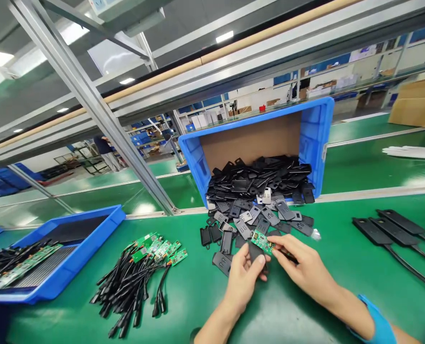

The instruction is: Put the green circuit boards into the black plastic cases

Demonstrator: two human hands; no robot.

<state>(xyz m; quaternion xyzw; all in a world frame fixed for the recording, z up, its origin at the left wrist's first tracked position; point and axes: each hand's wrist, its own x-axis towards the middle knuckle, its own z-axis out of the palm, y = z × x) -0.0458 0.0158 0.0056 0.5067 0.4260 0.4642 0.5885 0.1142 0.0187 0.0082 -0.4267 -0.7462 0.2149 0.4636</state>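
My left hand (244,273) is closed around a black plastic casing (257,253), its thumb lying across the front. Just above the casing, my right hand (303,263) pinches a green circuit board (262,241) by its right edge. The board overlaps the top of the casing; whether it rests inside cannot be made out. Right behind both hands lie loose black and grey casing halves (243,228), spilling out of a tipped blue bin (317,143). To the left is a bundle of black cables (126,282) with green circuit boards (162,248) on their ends.
A blue tray (90,253) with cables and a board strip stands at the left. Several closed black casings with cables (395,229) lie at the right. A metal upright (126,153) rises behind the bench. White gloves (411,152) and a cardboard box (416,102) sit farther back.
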